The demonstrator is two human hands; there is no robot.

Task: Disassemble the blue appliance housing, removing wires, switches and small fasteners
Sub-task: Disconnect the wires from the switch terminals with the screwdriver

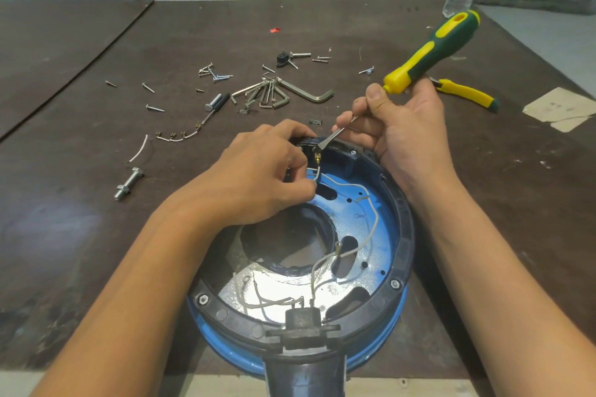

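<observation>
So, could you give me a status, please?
Left hand pinches white wire. Right hand holds screwdriver, tip at brass terminal in blue housing. Nothing blocking.

1. The left hand [258,171] is bare, and the left forearm [154,267] is bare too, up to the lower edge of the view.
2. The right hand [406,132] is bare; its thumbnail [375,94] is cut short.
3. The right forearm [503,267] is also bare, slim and smooth.

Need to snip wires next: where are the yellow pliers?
The pliers lie on the table at the right of the head view, just beyond the right hand.
</observation>
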